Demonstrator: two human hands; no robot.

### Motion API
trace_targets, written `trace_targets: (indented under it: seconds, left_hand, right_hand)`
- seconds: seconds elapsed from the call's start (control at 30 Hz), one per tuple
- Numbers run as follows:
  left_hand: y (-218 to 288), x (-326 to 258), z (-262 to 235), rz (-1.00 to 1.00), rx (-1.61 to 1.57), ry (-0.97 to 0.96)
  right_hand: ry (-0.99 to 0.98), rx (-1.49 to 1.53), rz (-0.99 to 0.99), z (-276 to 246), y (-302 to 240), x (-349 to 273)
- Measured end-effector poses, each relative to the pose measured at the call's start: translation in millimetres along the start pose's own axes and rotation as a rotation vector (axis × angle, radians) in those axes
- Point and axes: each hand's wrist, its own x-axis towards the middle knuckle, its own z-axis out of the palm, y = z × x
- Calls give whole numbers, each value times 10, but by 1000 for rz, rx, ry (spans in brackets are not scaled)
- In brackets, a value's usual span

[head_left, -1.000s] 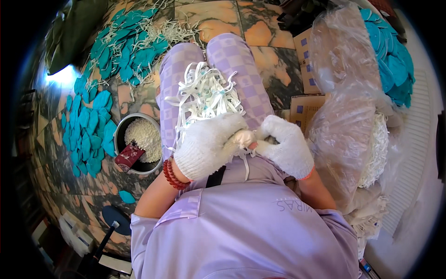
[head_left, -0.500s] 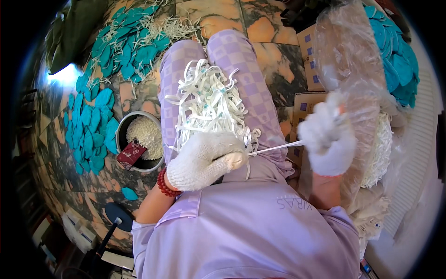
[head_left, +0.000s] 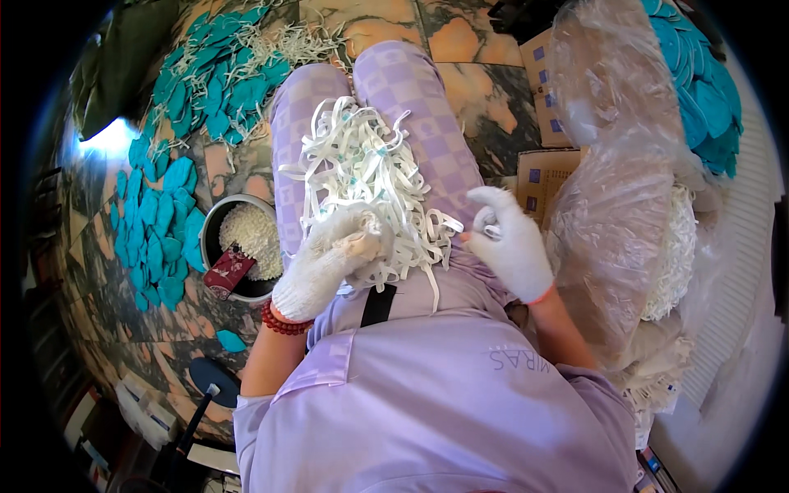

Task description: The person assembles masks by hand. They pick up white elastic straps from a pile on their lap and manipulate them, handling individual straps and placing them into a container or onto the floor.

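In the head view, we see our gloved left hand (head_left: 333,259) at nine o'clock, fingers curled narrowly over the heap of white flat straps (head_left: 378,177); we cannot tell whether it grips one. Our right hand (head_left: 511,246), at three o'clock, is partly open, index finger arched apart from the thumb, its fingertips just beside a strap end. The heap lies at twelve o'clock on our checked trousers (head_left: 411,99), its long axis running from eleven to five. One loose strap end points toward six, another toward four.
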Motion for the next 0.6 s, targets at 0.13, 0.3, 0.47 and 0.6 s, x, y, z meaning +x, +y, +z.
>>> trace_targets:
  seconds: [0.13, 0.3, 0.47, 0.6]
  left_hand:
    - [7, 43, 46, 70, 25, 84]
    - [134, 129, 138, 58, 145, -33]
    - [209, 246, 320, 253, 352, -26]
    - [204, 382, 415, 595, 827, -163]
  right_hand:
    - [7, 30, -27, 226, 100, -5]
    - [-8, -40, -217, 147, 87, 9]
    - [39, 8, -116, -177, -353, -120]
    - [12, 10, -227, -243, -473, -134]
